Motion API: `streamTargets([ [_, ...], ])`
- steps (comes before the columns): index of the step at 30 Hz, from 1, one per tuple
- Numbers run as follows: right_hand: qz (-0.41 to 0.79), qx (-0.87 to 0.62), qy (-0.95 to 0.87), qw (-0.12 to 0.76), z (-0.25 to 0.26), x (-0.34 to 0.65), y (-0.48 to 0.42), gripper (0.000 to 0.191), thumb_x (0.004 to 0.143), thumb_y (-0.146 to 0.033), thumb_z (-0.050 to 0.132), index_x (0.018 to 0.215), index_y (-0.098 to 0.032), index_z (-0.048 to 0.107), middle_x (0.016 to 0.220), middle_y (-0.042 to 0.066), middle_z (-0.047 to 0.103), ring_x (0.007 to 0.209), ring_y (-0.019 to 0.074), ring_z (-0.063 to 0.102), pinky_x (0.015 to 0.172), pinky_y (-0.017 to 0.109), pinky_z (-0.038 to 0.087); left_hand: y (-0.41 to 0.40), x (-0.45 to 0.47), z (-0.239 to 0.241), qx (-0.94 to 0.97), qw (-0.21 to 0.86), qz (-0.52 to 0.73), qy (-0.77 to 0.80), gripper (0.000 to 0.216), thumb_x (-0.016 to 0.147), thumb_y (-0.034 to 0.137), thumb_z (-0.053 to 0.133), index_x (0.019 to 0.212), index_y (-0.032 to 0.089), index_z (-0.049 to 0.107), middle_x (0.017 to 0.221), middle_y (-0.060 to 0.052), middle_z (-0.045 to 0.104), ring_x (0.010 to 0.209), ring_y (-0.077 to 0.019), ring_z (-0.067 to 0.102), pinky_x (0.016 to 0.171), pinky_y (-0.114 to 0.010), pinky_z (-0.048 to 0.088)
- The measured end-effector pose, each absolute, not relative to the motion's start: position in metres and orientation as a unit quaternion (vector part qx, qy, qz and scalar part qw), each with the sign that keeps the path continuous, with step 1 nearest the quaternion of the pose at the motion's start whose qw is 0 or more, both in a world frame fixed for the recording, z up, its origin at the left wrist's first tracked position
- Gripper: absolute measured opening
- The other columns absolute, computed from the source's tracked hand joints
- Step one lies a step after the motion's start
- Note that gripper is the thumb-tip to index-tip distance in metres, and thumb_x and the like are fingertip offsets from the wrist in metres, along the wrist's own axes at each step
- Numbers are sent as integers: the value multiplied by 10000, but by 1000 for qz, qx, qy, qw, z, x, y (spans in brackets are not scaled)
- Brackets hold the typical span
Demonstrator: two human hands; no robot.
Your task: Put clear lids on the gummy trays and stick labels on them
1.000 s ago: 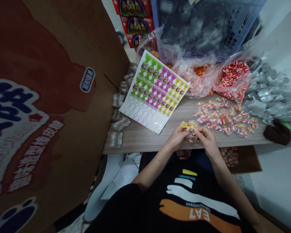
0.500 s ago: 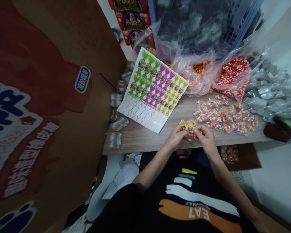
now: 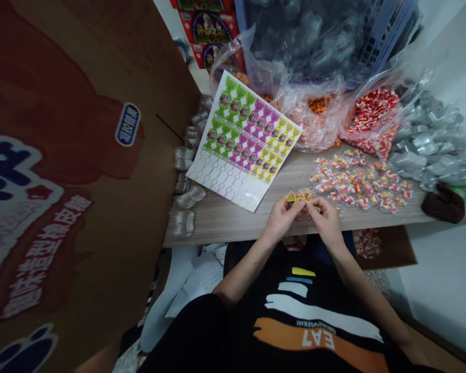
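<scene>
Close to the table's front edge, my left hand (image 3: pixel 280 218) and my right hand (image 3: pixel 326 219) face each other, fingers pinched on a small clear plastic candy pack (image 3: pixel 304 194). A yellow printed sticker (image 3: pixel 291 197) lies across the pack, its free end pointing left past my left thumb. My fingers hide most of the pack. Filled candy packs (image 3: pixel 357 181) with red, orange and yellow sweets lie in a group right of my hands. To the left rests a sticker sheet (image 3: pixel 252 135) with green, pink and yellow labels; its lower rows are bare backing.
Behind stand bags of orange candy (image 3: pixel 308 111) and red-white candy (image 3: pixel 375 114), with a blue crate (image 3: pixel 384 46) beyond. Empty clear shells pile up at right (image 3: pixel 427 140) and left (image 3: pixel 184 223). A large cardboard box (image 3: pixel 140 207) walls off the left side.
My thumbs have moved closer together over the pack, and the sticker is now more covered by my fingers. The whole view has shifted slightly; the other things stay in place.
</scene>
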State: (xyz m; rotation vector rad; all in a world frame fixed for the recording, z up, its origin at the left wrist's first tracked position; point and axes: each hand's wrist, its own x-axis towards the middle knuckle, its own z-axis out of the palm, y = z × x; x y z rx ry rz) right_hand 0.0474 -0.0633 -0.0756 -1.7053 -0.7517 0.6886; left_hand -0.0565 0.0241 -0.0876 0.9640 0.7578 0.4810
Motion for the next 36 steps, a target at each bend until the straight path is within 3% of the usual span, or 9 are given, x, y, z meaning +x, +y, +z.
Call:
streamTargets([
  [5,227,-761,-333,508,-75,40,-61,230,869,-385,651,719,-215,608,703,-13,643,671,150,562,662,282,409,19,-58,-93,471,754,287,357,398,765,498,758,920,133,726,837,-56,739,703,-157,649,554,-227,533],
  [10,263,-752,-311,519,-87,43,-61,296,835,-469,686,699,-218,612,678,-10,633,650,156,551,655,290,418,11,-60,-99,477,739,337,336,370,795,487,749,955,153,740,919,-66,761,744,-162,666,617,-247,556],
  [15,267,-775,-272,505,-94,62,-70,407,677,-552,819,679,-221,581,628,-28,594,599,145,515,608,289,399,14,-66,-100,459,738,359,340,393,801,507,751,990,163,746,1042,-88,735,797,-171,682,644,-262,579],
  [22,353,-648,-301,605,-76,57,-61,316,738,-485,809,838,-228,657,812,-17,668,747,149,583,723,285,453,21,-67,-99,489,727,356,325,330,821,466,750,945,160,755,988,-84,708,917,-196,658,787,-293,551],
  [28,403,-604,-254,639,-81,42,-52,290,767,-484,776,740,-223,654,698,-26,634,667,142,543,682,286,444,12,-60,-102,447,738,367,348,362,803,454,760,997,164,667,939,-57,717,858,-185,668,792,-306,541],
  [30,402,-605,-238,645,-82,39,-54,293,773,-483,768,723,-220,648,684,-25,625,661,142,533,683,288,443,9,-59,-102,480,680,406,379,376,827,426,737,1081,172,626,1034,-79,700,957,-209,670,848,-335,543],
  [32,388,-611,-232,650,-82,36,-55,292,783,-465,762,693,-216,638,674,-23,615,665,140,529,694,288,444,7,-60,-100,551,556,465,414,483,842,367,730,1252,188,549,1295,-137,613,1202,-259,600,988,-410,506],
  [34,371,-619,-227,654,-81,34,-56,280,798,-449,753,696,-214,639,690,-19,621,679,141,536,707,287,448,6,-62,-98,637,404,508,416,569,859,306,717,1362,201,475,1533,-177,410,1434,-300,403,1141,-498,381],
  [36,354,-627,-227,656,-80,32,-57,257,815,-441,740,730,-215,650,723,-13,636,695,144,542,714,286,452,7,-66,-96,713,290,508,387,452,901,266,663,1323,198,518,1615,-170,286,1524,-322,244,1204,-555,270],
])
